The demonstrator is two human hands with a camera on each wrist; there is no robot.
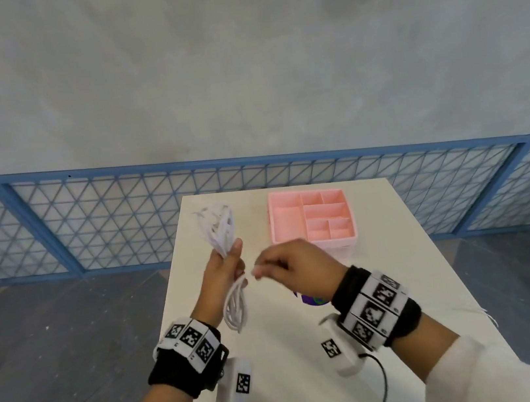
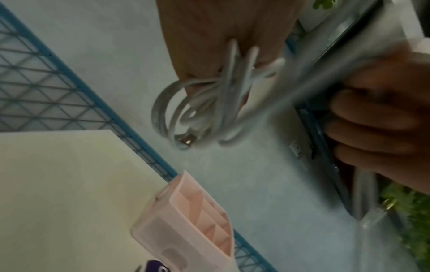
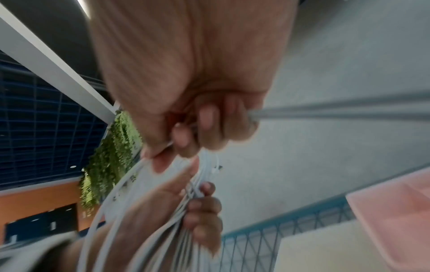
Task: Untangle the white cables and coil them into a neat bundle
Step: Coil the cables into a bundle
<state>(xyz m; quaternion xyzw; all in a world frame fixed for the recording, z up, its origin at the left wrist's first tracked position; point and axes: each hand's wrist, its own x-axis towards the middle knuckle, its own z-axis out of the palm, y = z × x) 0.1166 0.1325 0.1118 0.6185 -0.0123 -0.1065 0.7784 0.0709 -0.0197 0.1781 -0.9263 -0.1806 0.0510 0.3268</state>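
Note:
My left hand (image 1: 228, 264) is raised above the table and grips the middle of a bundle of white cables (image 1: 221, 228). Folded loops stick up above the fist and more loops hang below it. In the left wrist view the cable loops (image 2: 197, 110) hang under the palm, with a metal plug (image 2: 187, 141) at the bottom. My right hand (image 1: 262, 270) is just right of the bundle, fingers curled, pinching one white strand. In the right wrist view that strand (image 3: 325, 108) runs taut to the right from the curled fingers (image 3: 207, 119). My left hand (image 3: 200, 211) holds the cables (image 3: 139, 202) below.
A pink divided organizer box (image 1: 311, 221) stands on the white table (image 1: 279, 353) at the back right, close behind my right hand. A purple object (image 1: 313, 301) peeks out under my right wrist. A blue mesh fence (image 1: 87, 220) runs behind the table.

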